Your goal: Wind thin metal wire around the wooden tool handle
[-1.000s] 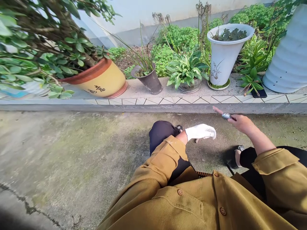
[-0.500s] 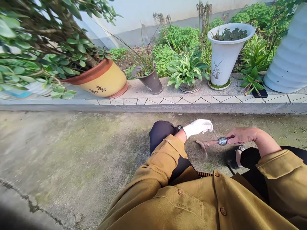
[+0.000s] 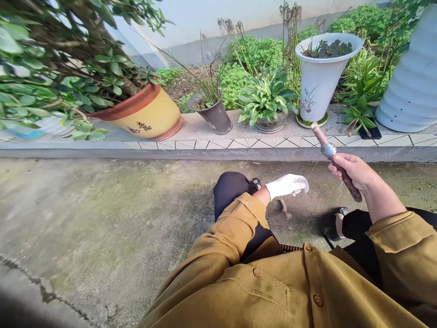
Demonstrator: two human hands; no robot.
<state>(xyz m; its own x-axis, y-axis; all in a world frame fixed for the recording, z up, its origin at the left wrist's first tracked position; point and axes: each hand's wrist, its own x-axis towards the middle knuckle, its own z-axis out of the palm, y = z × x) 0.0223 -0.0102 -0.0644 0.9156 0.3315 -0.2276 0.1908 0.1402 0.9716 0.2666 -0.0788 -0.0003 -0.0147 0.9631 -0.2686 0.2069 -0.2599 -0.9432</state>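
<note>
My right hand point(image 3: 355, 171), bare, is closed round a short brown stick point(image 3: 348, 184) that tilts up to the left. Near its upper part, silvery wire point(image 3: 328, 150) is wound round the stick in a thick coil. From the coil a thin strand runs down to my left hand point(image 3: 289, 185), which wears a white glove. The left fingers are curled closed at the strand's lower end; their grip is partly hidden. Just below the glove shows a curved piece of wood point(image 3: 284, 208); I cannot tell whether it lies on the ground or hangs.
A low tiled ledge point(image 3: 239, 144) runs across in front, bearing a yellow pot point(image 3: 146, 114), a dark grey pot point(image 3: 220, 116), a leafy plant point(image 3: 268, 98) and a tall white pot point(image 3: 316, 84). A black phone-like slab point(image 3: 370, 132) lies at the right. Concrete ground point(image 3: 102, 214) is below.
My right hand has lifted the stick up and swung it from nearly level to steeply tilted. The strand slants the other way. My left hand has shifted slightly right and down.
</note>
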